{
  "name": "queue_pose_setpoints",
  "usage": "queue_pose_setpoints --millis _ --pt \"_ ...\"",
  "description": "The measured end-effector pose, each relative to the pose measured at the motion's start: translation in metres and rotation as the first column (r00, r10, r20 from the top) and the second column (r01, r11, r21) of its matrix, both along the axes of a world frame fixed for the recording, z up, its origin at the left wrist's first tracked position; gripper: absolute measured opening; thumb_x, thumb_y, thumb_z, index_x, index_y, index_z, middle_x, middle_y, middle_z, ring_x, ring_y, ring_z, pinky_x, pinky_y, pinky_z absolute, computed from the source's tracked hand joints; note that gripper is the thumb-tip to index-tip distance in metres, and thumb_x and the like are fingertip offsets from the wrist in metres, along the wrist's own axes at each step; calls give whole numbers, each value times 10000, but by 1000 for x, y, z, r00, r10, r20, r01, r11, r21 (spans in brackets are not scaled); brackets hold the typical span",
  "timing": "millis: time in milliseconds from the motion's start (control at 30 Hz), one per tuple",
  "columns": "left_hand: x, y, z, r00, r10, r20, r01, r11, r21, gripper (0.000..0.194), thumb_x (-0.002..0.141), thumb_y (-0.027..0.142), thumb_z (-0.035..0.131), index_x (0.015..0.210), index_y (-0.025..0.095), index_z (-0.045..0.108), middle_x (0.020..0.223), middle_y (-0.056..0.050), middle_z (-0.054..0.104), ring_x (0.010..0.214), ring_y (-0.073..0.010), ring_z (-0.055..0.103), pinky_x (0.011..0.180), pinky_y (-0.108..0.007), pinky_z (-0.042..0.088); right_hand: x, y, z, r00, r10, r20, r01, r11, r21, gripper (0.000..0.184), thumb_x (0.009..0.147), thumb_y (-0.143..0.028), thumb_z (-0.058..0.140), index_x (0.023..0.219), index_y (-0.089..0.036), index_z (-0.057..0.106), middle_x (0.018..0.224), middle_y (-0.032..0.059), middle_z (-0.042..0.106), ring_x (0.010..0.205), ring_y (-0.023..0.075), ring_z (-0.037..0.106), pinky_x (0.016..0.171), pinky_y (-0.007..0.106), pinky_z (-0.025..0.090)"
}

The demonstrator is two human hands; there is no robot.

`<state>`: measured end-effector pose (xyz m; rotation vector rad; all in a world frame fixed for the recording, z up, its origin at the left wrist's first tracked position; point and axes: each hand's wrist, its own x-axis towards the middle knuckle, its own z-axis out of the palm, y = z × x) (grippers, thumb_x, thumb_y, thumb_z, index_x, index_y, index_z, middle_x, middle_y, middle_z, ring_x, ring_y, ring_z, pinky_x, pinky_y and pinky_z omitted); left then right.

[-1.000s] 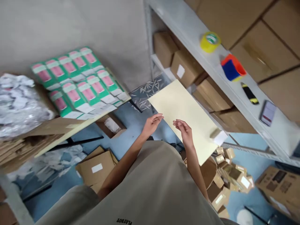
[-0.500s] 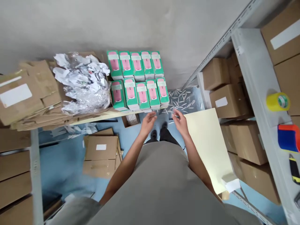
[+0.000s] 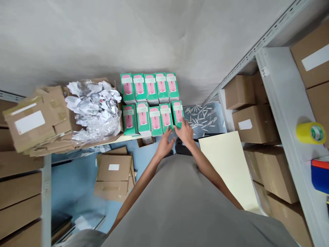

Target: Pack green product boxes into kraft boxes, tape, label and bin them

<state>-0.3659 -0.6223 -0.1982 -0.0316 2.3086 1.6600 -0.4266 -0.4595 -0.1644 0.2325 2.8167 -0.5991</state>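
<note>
Two rows of green and pink boxes stand on a pale board against the wall. My right hand rests its spread fingers on the front right box of the near row. My left hand hovers just below the neighbouring box, fingers open and holding nothing. Both forearms reach forward over my grey shirt.
A carton of crumpled white paper and plastic and flattened cardboard lie left of the boxes. A cream sheet leans at right beside metal shelving with brown cartons, a yellow tape roll and a blue-and-red object. Cartons lie on the blue floor.
My view has swung from the right-hand shelf toward the wall. Both hands have moved forward from beside the cream sheet to the near row of green boxes; the right now touches one.
</note>
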Motion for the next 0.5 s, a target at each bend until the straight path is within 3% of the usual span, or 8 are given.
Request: queue_pose_setpoints --millis 167,300,400,500 --pt "0 -1 -1 998 27 62 -27 1000 -5 611 993 433 723 1569 234 678 1818 -163 490 1730 -404 402 1407 -638 342 -4 -10 2 999 -22 38 21 1000 13 832 1106 -396 673 1828 -168 326 1547 262 700 1236 389 803 1035 470 645" --pt "-6 -1 6 990 48 136 -51 999 17 580 979 429 739 1528 247 699 1789 -155 533 1730 -411 399 1384 -653 378 -5 -7 3 992 -124 -32 120 987 -107 825 1063 -296 696 1810 -172 367 1549 224 724 1339 361 774 1122 455 619" --pt "-9 -2 15 983 83 162 -97 992 80 569 984 446 751 1510 233 697 1736 -172 592 1680 -398 484 1355 -622 433 7 5 6 963 -247 -106 211 940 -268 771 1021 -300 706 1747 -163 483 1554 226 734 1407 374 743 1198 502 583" --pt "-5 3 26 978 99 186 -136 971 198 635 960 523 810 1495 206 679 1696 -211 617 1592 -409 588 1310 -609 495 35 22 9 908 -385 -167 273 844 -462 694 984 -396 721 1629 -159 618 1488 222 774 1383 387 755 1227 560 566"
